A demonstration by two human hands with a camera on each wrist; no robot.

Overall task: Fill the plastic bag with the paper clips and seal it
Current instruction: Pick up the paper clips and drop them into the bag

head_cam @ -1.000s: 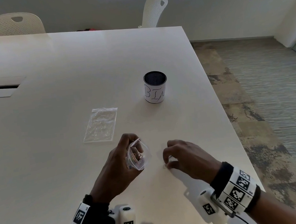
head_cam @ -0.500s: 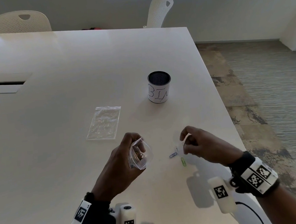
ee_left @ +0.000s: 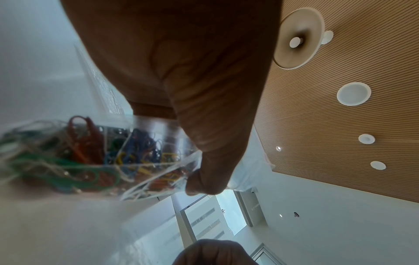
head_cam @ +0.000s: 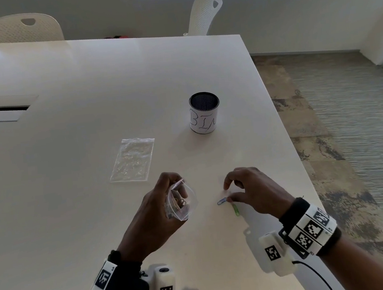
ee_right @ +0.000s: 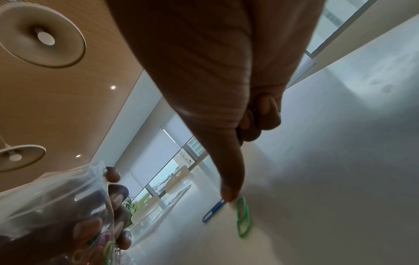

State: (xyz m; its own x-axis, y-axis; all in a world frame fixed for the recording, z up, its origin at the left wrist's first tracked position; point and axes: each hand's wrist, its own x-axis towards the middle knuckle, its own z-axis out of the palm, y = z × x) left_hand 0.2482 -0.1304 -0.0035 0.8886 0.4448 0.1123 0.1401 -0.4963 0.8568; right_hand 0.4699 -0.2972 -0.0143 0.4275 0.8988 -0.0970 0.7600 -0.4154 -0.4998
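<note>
My left hand point(head_cam: 177, 188) grips a small clear plastic bag point(head_cam: 185, 204) just above the table, with its mouth open and facing up. The left wrist view shows the bag point(ee_left: 90, 152) holding several coloured paper clips. My right hand point(head_cam: 228, 192) hovers low to the right of the bag with its index finger and thumb apart. Its thumb tip point(ee_right: 229, 188) touches the table between a blue clip point(head_cam: 222, 201) and a green clip point(head_cam: 235, 210). Both clips lie flat on the table, the blue clip point(ee_right: 214, 211) and the green clip point(ee_right: 243, 217) also showing in the right wrist view.
A second clear bag point(head_cam: 132, 162) lies flat on the white table beyond my left hand. A cup marked BIN point(head_cam: 205, 113) stands farther back. The table's right edge point(head_cam: 307, 180) runs close to my right hand. Two chairs stand at the far side.
My right hand, raised off the table half a second ago, has come back down onto the blue and green clips. The left hand with the bag has hardly moved.
</note>
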